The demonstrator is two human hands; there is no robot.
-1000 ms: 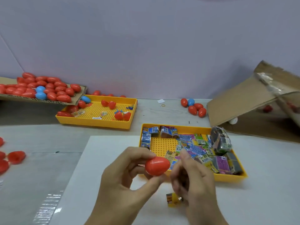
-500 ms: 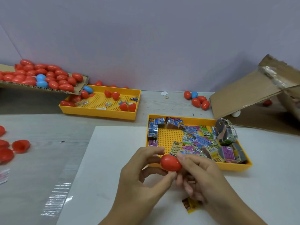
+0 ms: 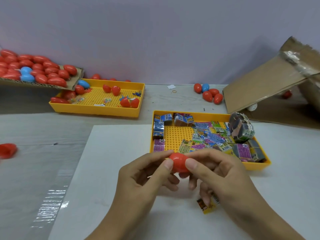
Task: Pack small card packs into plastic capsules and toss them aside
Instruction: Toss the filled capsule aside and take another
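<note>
Right hand (image 3: 223, 172) now shares pinch with left hand (image 3: 145, 177) on red egg-shaped plastic capsule (image 3: 178, 161), held above white sheet (image 3: 112, 161). Light, rigid, slick shell; likely best gripped at both ends.

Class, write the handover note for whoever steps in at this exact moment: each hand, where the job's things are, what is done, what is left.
Left hand: fingers and thumb pinch the red capsule.
Right hand: pinches the same capsule from the other side; a small card pack shows under its lower fingers, whether held or lying on the white sheet cannot be told.
Card packs: in the near yellow tray.
Done: filled capsules piled on the cardboard flap at far left, a few more lying by the back wall.
Left: I cannot see whether this capsule is filled; finish it, toss it aside, then work through the tray.
</note>
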